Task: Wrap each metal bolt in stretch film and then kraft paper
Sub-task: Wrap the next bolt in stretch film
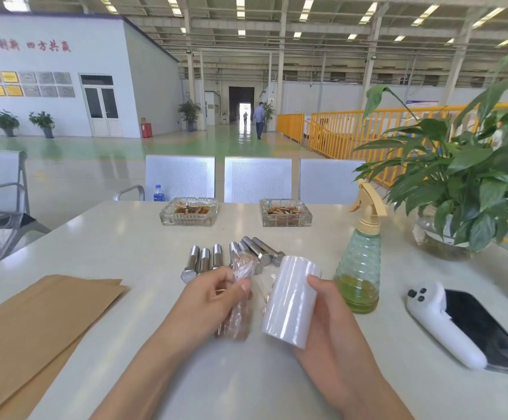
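One bolt in film, seven bare on the white table [131, 237].
The left hand [213, 298] curls round a film-wrapped steel bolt [240, 301]; the right hand [322, 313] grips one white stretch-film roll [290, 301]. Seven unwrapped hex bolts [216, 259] lie just beyond. Two brown kraft paper sheets [34, 328] lie left; two glass ashtrays [189, 211] stand farther back.

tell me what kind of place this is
Probably a rest or waiting area inside a large factory hall. A high truss roof with strip lights spans a painted green floor, yellow safety railings fence off a work zone, and perforated metal bench seats face the table.
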